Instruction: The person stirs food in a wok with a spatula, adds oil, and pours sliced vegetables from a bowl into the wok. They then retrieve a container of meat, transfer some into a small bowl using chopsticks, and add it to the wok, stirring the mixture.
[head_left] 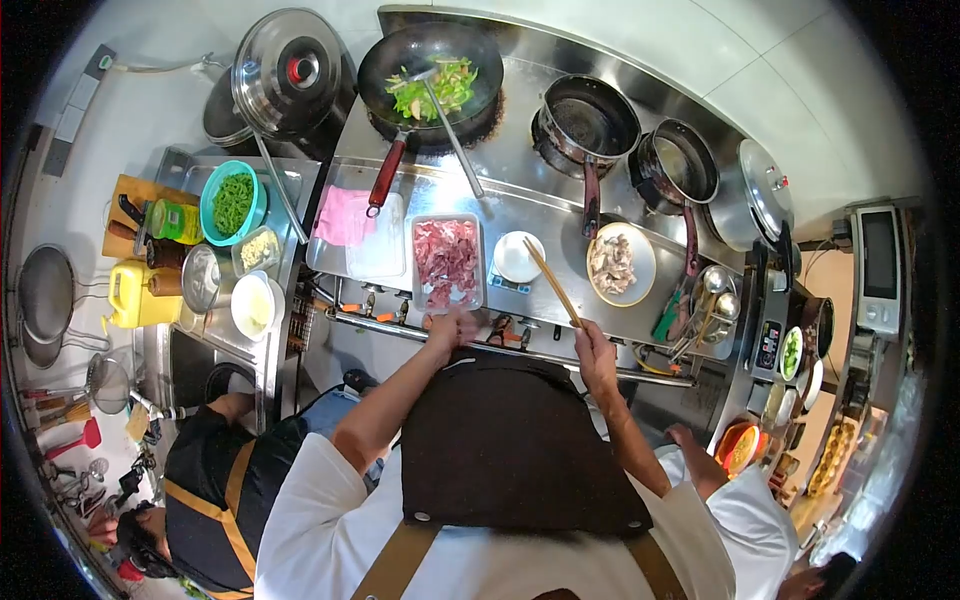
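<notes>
In my right hand (596, 352), closed around their rear ends, is a pair of wooden chopsticks (556, 287). Their tips reach the rim of a small white bowl (518, 258), which sits on a blue kitchen scale (510, 285). My left hand (453, 328) is at the front edge of a clear plastic tray (480, 290) of sliced raw meat (446, 252); its fingers are blurred. Right of the bowl stands a plate (644, 295) with pale cooked-looking pieces (612, 264). Left of the tray lie a white lid (378, 250) and a pink cloth (344, 216).
Behind the counter, a wok (385, 60) holds green vegetables (432, 90) and a ladle (455, 135). Two dark pans (590, 115) (680, 160) stand at right. A teal bowl (258, 205) of chopped greens is at left. Co-workers (215, 470) (745, 510) stand on both sides.
</notes>
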